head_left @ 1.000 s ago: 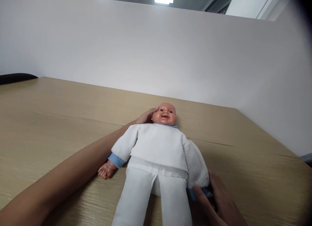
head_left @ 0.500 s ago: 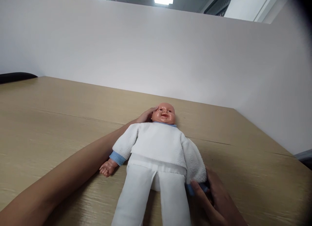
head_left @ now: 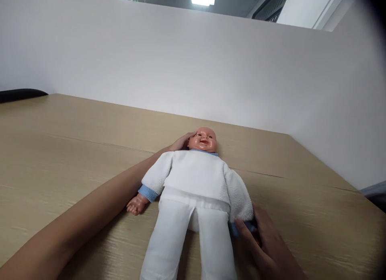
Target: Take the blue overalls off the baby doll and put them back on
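Observation:
A baby doll [head_left: 197, 179] in a white fleece top with blue cuffs and white trousers lies face up on the wooden table [head_left: 75, 151], head away from me. My left hand [head_left: 181, 143] reaches along the doll's left side and cups the side of its head, fingers curved against it. My right hand [head_left: 265, 243] is at the doll's other arm, thumb and fingers pinched on the blue cuff at the end of the white sleeve. The doll's bare hand on the left side rests on the table.
A white partition wall [head_left: 181, 62] stands along the table's far edge and right side. A dark chair back [head_left: 21, 94] shows at the far left. Ceiling lights are visible above the partition.
The view has shifted slightly and the doll sits a little higher in the picture. My right hand has moved with the cuff a bit upward. My left hand keeps its place at the head.

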`<state>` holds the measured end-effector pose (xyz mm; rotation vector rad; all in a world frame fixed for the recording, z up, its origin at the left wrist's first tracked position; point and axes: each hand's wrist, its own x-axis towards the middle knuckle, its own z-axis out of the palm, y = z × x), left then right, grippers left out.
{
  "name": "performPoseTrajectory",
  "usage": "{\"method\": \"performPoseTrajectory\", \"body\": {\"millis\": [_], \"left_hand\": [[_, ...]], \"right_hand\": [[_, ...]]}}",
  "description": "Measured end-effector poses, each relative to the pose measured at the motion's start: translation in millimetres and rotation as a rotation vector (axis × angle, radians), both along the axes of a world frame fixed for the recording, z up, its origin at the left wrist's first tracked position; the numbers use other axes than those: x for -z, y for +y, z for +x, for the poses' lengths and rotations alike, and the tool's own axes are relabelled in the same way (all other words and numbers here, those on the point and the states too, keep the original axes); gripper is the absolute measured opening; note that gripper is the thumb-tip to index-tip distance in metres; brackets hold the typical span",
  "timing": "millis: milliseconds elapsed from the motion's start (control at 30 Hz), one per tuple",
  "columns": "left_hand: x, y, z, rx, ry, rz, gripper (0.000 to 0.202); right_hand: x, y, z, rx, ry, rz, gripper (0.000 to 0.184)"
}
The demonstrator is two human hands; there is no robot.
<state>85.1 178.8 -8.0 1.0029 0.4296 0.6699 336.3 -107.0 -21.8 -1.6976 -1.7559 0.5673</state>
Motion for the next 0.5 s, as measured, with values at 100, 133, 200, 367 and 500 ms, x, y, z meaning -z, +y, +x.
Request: {"method": "performPoseTrajectory", "body": {"millis": [100,133,200,367,500], "left_hand": [[-7.4,-2,-4,-0.004,0.083,0.049,0.065],[-11.4,-3,-7,-0.033,0.129,0.081,0.065],[-21.3,-6,-16,-0.130,0.281,0.185,0.067],[-58.5,-27,-40,-0.423,0.612,0.421,0.053],[-100.1,-91,-29,-0.534,0.676,0.566,0.044]], "right_hand": [[-2.7,0,0,0.010,0.033,-0.024,0.057],[-4.4,1,0,0.012,0.049,-0.040,0.059],[-8.0,6,4,0.029,0.109,-0.073,0.065],[-18.0,21,18,0.205,0.302,-0.043,0.085],[-41.9,-2,10,0.261,0.323,0.125,0.069]]}}
